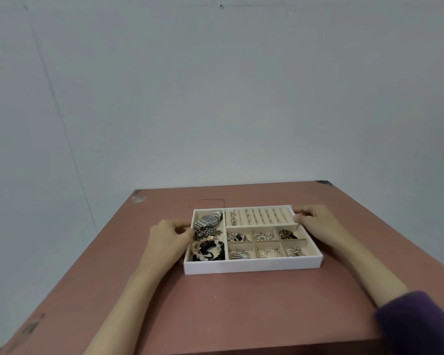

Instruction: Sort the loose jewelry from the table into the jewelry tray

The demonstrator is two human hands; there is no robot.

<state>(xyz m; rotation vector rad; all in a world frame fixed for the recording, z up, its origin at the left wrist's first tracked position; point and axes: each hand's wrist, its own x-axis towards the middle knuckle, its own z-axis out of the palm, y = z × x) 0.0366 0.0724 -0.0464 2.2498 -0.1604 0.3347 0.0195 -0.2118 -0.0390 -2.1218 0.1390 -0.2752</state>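
Sleeve: purple cuff [418,326] on the right forearm, nearest the lens; left forearm bare.
Desk: reddish-brown top [241,303], no loose jewelry visible on the bare surface around the tray.
Jewelry tray: white, divided [251,267], sits mid-desk straight ahead, between both hands; long axis runs left-right.
Left hand: [168,235] curled at the tray's left wall, fingers touching or just at the rim by the tall left compartment; cannot tell if it pinches anything.
Right hand: [312,217] at the far right corner, fingers bent on the rim beside the ring rolls; nothing seen held.
Left compartment: wristwatch [208,219] at the far end, chain and bead bracelets [208,248] piled nearer.
Ring rolls: [264,216] far right section, one chain piece on its left end.
Small cells: six, each holding small metal pieces; types too small to call.
Nearer hand: both equal, each on its own side.
Obstructions: none between hands and tray.
Judgement: sorting looks done or nearly; next move likely squaring or shifting the tray, two-handed.
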